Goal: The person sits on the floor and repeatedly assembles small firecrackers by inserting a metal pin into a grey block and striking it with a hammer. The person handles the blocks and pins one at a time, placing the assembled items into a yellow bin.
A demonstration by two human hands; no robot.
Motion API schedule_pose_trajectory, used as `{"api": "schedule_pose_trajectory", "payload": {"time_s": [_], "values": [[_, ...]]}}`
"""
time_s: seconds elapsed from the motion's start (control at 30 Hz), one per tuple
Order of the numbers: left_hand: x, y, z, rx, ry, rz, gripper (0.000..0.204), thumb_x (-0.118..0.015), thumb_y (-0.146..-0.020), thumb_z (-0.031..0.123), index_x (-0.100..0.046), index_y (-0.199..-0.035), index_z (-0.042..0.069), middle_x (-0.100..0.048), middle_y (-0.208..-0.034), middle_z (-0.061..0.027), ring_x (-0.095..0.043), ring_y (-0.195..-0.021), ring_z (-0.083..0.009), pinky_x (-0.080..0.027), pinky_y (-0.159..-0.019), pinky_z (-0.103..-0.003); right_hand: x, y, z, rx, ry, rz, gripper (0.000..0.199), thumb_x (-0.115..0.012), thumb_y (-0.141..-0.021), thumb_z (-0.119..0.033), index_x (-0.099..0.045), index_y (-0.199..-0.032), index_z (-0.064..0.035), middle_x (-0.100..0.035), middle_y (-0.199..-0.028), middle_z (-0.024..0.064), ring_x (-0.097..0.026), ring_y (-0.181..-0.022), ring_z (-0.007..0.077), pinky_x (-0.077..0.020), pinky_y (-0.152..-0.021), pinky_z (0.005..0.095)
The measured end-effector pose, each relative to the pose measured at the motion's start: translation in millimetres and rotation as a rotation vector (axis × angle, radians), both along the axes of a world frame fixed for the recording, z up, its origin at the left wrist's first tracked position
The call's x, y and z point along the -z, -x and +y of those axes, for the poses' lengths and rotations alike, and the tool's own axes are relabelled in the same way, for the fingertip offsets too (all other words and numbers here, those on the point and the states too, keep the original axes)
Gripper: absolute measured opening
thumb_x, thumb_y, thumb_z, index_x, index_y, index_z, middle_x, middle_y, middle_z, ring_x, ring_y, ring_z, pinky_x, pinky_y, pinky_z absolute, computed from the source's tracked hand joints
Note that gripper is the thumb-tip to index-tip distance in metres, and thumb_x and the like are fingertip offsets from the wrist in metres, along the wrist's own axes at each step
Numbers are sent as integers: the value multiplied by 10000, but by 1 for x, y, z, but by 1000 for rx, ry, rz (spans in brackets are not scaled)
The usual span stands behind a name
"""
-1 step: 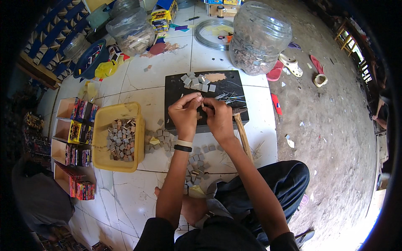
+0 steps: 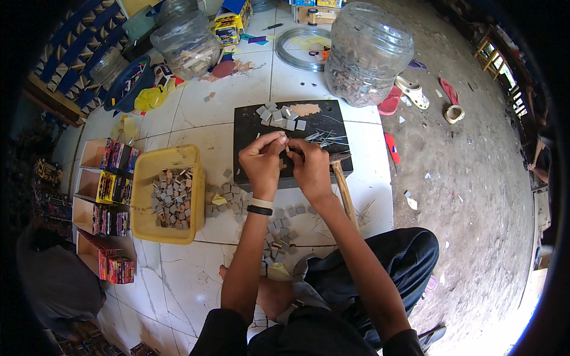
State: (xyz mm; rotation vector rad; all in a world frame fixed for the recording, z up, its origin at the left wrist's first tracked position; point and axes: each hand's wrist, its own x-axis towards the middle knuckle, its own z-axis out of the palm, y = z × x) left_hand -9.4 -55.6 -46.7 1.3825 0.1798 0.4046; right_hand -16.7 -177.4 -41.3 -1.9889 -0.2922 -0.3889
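Above a black slab (image 2: pixel 246 127), my left hand (image 2: pixel 260 159) and my right hand (image 2: pixel 311 167) meet with fingers pinched together. Whatever they pinch is too small and too covered to name. Small grey square pieces (image 2: pixel 276 114) lie along the slab's far side, beside a tan patch (image 2: pixel 306 109). Thin metal wire pieces (image 2: pixel 325 138) are strewn on the slab just right of my fingers. A hammer (image 2: pixel 345 193) rests its head on the slab's right side, close to my right hand, its wooden handle slanting toward my knee.
Left of the slab stands a yellow tub (image 2: pixel 138 207) holding many small squares. More loose squares (image 2: pixel 279 231) cover the white tiles before me. Small open boxes (image 2: pixel 89 185) line the left. Behind are a clear plastic jar (image 2: pixel 371 59), a wire coil (image 2: pixel 284 56) and a blue basin (image 2: pixel 116 98).
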Motion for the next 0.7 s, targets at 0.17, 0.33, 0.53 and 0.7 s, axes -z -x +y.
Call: {"api": "schedule_pose_trajectory", "payload": {"time_s": [0.17, 0.33, 0.53, 0.7], "values": [[-4, -3, -4, -26, -84, -23, 133, -780, -938, -52, -797, -1068, -77, -808, -1006, -137, -783, -889, -191, -652, -854, -304, -14, -3, -1, 42, 124, 56, 320, -706, -884, 105, -742, -1186, 5, -783, -1020, 226, -782, -913, 381, -616, -795, 428], [-7, -4, -8, -12, -98, -107, 119, -776, -943, -51, -803, -1057, -68, -814, -985, -136, -785, -878, -181, -642, -823, -292, -28, 27, -40, 255, 196, -149, 285, -705, -943, -6, -659, -1222, 27, -728, -1074, 251, -694, -1000, 469, -567, -873, 522], [-6, -2, -8, -4, -116, -82, 106, -765, -944, -73, -802, -1043, -65, -813, -982, -135, -786, -877, -174, -638, -804, -283, -29, 136, -120, 123, 361, 468, 242, -668, -1066, -177, -619, -1199, 19, -660, -833, 153, -682, -733, 284, -526, -656, 425], [-3, -5, -8, 3, -101, -105, 96, -761, -948, -74, -801, -1035, -62, -812, -973, -130, -786, -873, -171, -634, -803, -277, -70, 149, -131, 16, 150, 453, 291, -619, -1102, -147, -600, -1342, 16, -624, -751, 102, -637, -650, 112, -496, -589, 298]]}}
